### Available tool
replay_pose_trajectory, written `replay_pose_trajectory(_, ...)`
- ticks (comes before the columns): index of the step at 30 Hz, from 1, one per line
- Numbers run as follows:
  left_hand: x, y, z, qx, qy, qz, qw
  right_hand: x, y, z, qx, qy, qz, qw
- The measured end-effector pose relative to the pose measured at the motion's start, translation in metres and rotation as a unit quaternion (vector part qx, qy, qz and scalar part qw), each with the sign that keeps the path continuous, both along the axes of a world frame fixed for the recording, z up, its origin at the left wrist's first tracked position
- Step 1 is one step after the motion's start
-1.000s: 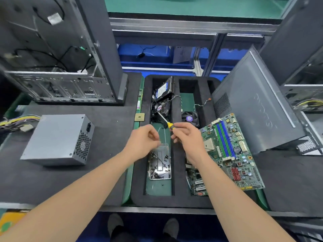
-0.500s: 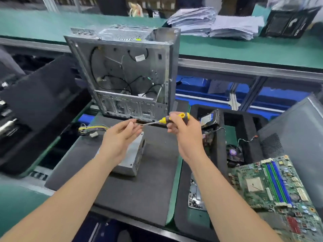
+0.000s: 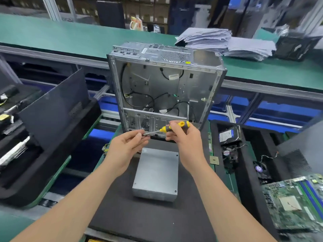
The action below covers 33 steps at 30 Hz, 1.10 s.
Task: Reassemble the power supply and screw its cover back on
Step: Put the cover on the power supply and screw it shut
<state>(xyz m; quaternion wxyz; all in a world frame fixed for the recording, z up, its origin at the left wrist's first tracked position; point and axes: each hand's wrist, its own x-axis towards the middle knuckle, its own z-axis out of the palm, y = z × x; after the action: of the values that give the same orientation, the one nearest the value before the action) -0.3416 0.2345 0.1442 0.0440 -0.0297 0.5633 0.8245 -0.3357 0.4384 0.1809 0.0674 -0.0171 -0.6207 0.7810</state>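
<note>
The grey metal power supply (image 3: pixel 156 173) lies on the black foam mat (image 3: pixel 152 219) in front of me, cover on top, with its cable bundle (image 3: pixel 105 148) at its far left. Above it my right hand (image 3: pixel 185 137) grips the yellow and grey screwdriver (image 3: pixel 174 126) by its handle, shaft pointing left. My left hand (image 3: pixel 128 147) pinches the shaft's tip between thumb and fingers; whether a screw sits there is hidden. Both hands hover just beyond the supply's far edge.
An open empty computer case (image 3: pixel 164 88) stands upright behind the mat. To the right a black foam tray (image 3: pixel 248 180) holds a hard drive (image 3: pixel 227 135), fans and a motherboard (image 3: pixel 295 201). A dark side panel (image 3: pixel 52 109) leans at left. Paper stacks (image 3: pixel 225 42) lie on the green bench.
My view swung left from the parts tray to the mat and case. Both hands carried the screwdriver from above the screw dish to above the power supply.
</note>
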Motion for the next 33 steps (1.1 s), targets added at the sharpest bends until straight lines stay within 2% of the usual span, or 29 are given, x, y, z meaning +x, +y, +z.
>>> replay_pose_trajectory(4, -0.005, -0.019, -0.003, -0.072, 0.029, -0.045, 0.996, -0.005, -0.01, 0.003, 0.067, 0.012, -0.012, 0.998)
replay_pose_trajectory(8, -0.007, -0.025, -0.011, -0.073, 0.045, -0.051, 0.995, -0.005, -0.024, 0.004, 0.087, 0.024, -0.037, 0.995)
replay_pose_trajectory(15, -0.016, -0.026, -0.032, -0.204, 0.095, -0.084, 0.971, -0.011, -0.024, 0.012, 0.206, 0.043, 0.029, 0.977)
replay_pose_trajectory(19, -0.024, -0.026, -0.042, -0.232, 0.107, -0.091, 0.962, -0.017, -0.029, 0.009, 0.263, 0.044, 0.004, 0.964)
replay_pose_trajectory(25, -0.03, -0.031, -0.055, -0.285, 0.097, -0.096, 0.949, -0.029, -0.03, -0.005, 0.291, 0.032, -0.005, 0.956)
replay_pose_trajectory(33, -0.029, -0.04, -0.057, -0.393, 0.129, -0.135, 0.9, -0.038, -0.033, -0.02, 0.317, 0.027, 0.019, 0.948)
